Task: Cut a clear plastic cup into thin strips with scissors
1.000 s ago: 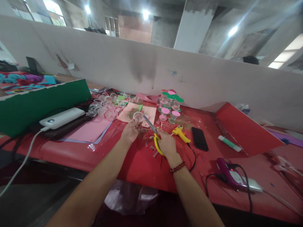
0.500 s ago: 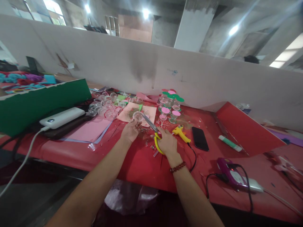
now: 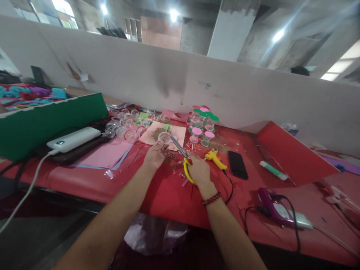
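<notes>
My left hand is closed around a small clear plastic cup, holding it just above the red table. My right hand grips yellow-handled scissors, whose blades point up and left to the cup's rim. Small plastic scraps lie on the table under both hands. A bead bracelet sits on my right wrist.
A yellow glue gun and a black phone lie right of my hands, with a glue stick and a purple tool further right. Several clear cups, pink sheets, a white power bank and a green board lie left.
My hands, the cup and the scissors stay almost where they were; the view shifted slightly.
</notes>
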`<state>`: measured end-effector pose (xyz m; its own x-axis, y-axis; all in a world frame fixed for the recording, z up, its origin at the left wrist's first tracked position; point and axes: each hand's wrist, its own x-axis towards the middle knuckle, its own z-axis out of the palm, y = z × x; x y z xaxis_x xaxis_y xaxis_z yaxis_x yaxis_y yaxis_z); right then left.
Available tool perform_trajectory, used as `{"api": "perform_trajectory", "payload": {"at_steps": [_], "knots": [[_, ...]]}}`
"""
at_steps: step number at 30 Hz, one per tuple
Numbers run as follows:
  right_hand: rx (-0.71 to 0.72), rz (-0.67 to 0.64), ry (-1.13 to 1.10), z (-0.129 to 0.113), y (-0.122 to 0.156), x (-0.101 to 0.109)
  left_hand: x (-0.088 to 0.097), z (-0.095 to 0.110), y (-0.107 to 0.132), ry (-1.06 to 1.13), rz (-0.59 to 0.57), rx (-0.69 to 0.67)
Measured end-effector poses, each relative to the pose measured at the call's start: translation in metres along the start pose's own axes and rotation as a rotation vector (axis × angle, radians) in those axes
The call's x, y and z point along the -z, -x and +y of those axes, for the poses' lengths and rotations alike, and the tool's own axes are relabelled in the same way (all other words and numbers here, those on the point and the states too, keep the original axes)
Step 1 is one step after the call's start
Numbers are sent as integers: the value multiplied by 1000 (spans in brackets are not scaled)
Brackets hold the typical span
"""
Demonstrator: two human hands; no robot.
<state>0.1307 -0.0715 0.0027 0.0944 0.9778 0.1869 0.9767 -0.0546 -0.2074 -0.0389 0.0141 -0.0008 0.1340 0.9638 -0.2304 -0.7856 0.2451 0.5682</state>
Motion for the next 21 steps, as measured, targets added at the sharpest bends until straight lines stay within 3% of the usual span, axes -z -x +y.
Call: {"api": "perform_trajectory", "payload": {"at_steps": [21], "knots": [[-22, -17, 11, -3, 0, 5, -3, 2, 3, -13, 7, 22]]}}
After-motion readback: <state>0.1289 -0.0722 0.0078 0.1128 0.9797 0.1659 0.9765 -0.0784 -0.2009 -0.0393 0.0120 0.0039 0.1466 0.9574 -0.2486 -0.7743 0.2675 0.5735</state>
